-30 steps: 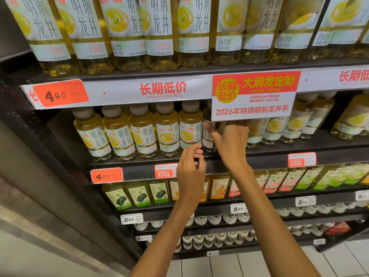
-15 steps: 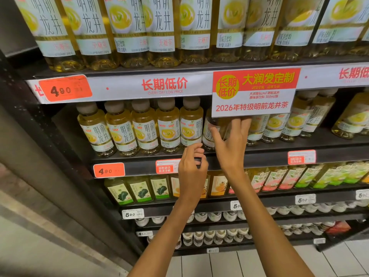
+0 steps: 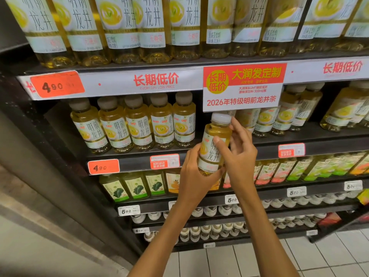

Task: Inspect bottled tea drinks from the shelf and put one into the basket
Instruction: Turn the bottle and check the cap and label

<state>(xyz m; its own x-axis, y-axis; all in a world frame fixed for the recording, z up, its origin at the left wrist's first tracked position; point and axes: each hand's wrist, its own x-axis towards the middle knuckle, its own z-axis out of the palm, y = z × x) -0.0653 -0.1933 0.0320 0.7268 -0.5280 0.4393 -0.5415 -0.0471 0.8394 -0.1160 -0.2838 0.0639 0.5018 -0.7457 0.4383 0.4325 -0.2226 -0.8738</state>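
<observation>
Holding one Longjing tea bottle [image 3: 214, 144] off the shelf [image 3: 311, 140]: left hand [image 3: 194, 176] curled around its base, right hand [image 3: 238, 156] pinching its upper body. Promo sign [image 3: 242, 87] hangs just above the cap; shelved tea bottles [image 3: 137, 124] flank both sides.

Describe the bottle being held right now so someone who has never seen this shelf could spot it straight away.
Find the hanging red and white promo sign on the upper shelf edge. Just below it, in front of the second shelf, is a small yellow tea bottle. Unlike the shelved row beside it, it is off the shelf, gripped by the left hand and right hand.
</observation>
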